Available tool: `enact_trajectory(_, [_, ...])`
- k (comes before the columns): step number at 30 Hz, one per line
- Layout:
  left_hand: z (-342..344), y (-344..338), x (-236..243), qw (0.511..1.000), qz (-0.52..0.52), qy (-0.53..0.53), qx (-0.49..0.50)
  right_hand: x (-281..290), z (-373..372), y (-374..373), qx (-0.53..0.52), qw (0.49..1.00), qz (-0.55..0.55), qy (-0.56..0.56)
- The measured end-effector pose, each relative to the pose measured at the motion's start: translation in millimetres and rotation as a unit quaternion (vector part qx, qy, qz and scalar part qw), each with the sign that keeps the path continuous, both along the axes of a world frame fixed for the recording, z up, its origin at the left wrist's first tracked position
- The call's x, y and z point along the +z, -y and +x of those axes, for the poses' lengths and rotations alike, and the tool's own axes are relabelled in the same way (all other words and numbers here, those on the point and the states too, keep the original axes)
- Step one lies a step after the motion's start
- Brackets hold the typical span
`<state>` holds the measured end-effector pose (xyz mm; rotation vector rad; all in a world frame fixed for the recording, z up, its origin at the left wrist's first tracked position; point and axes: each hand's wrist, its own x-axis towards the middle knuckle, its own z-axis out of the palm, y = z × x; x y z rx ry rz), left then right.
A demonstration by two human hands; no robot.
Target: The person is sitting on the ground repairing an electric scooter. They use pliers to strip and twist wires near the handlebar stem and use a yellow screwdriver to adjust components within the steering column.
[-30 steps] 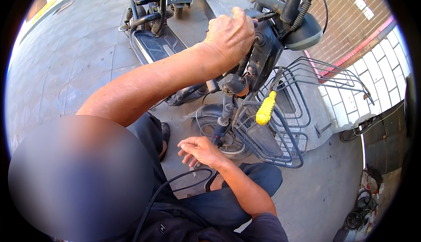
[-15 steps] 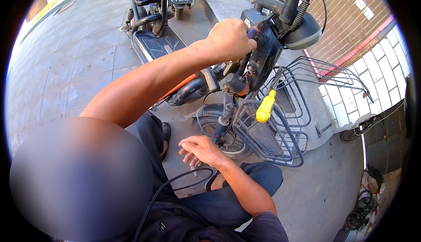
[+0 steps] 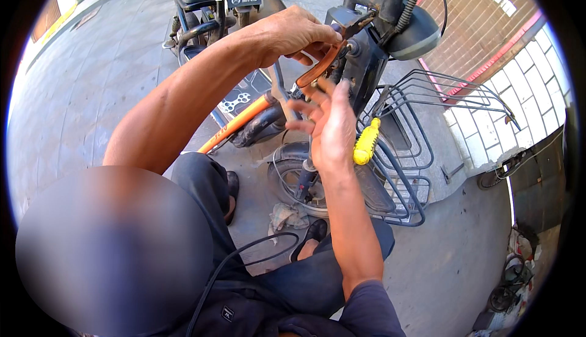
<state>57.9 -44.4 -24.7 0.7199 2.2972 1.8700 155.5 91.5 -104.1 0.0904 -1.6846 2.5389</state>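
Note:
My left hand (image 3: 296, 36) is closed on the upper part of a pair of pliers (image 3: 318, 68) with orange-brown handles. The plier jaws meet the top of the black front column (image 3: 366, 68) of an electric scooter, just below the handlebar stem. Below the pliers, my right hand (image 3: 332, 123) is raised with its fingers spread and nothing in it; motion blurs it slightly. Beside that hand, a yellow ribbed handle (image 3: 367, 143), apparently a screwdriver's, leans against the scooter's black wire basket (image 3: 421, 148).
The front wheel (image 3: 284, 178) stands between my knees, with a crumpled rag (image 3: 287, 216) near it. A black cable (image 3: 244, 253) loops over my lap. Another scooter (image 3: 213, 7) is parked beyond. Orange tubing (image 3: 238, 123) runs at the left; a white brick wall (image 3: 513, 86) stands right.
My right hand has risen from beside the wheel to just under the pliers, its fingers spreading. My left hand has shifted left and loosened, so an orange-brown plier handle now shows.

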Motion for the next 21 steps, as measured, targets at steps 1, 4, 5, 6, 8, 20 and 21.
enact_trajectory(1, [-1, 1, 0, 1.000, 0.009, 0.023, -0.014, 9, -5, 1, 0.009, 1.000, -0.012, -0.009])
enact_trajectory(4, [-9, 5, 3, 0.998, 0.030, 0.048, -0.035, 19, -22, 12, -0.021, 0.999, -0.033, -0.013])
enact_trajectory(5, [-12, 6, 4, 0.997, 0.034, 0.052, -0.040, 21, -27, 15, -0.042, 0.998, -0.036, -0.011])
enact_trajectory(6, [-16, 8, 6, 0.999, 0.016, 0.031, -0.041, 23, -32, 16, -0.052, 0.998, -0.032, -0.026])
enact_trajectory(8, [-18, 9, 14, 0.999, 0.001, 0.024, -0.046, 25, -42, 18, -0.069, 0.996, -0.026, -0.054])
enact_trajectory(20, [-29, 10, 12, 0.998, -0.045, 0.033, -0.042, 42, -49, 29, -0.205, 0.978, 0.004, -0.038])
enact_trajectory(21, [-30, 10, 11, 0.998, -0.041, 0.032, -0.044, 41, -49, 29, -0.208, 0.977, 0.005, -0.038])
